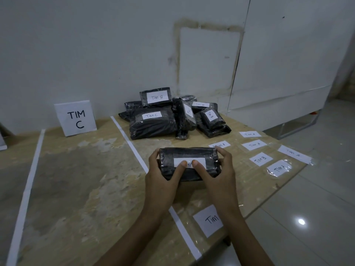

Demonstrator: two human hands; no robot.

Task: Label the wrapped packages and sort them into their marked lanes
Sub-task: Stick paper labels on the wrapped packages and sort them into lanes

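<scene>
A black wrapped package [189, 153] lies on the table in front of me. My left hand [163, 175] grips its left end and my right hand [219, 174] grips its right end. Both thumbs press on a white label [199, 161] on its top, hiding most of the writing. A pile of labelled black packages [153, 125] sits at the back, marked TIM B and TIM C. Loose paper labels [260, 159] lie to the right, reading TIM A and TIM B.
A standing white sign TIM C [76, 118] marks the lane left of a white tape line [134, 148]. Another tape line [28, 187] runs further left. A label reading TIM [208, 220] lies near the table's front edge. Tiled floor lies to the right.
</scene>
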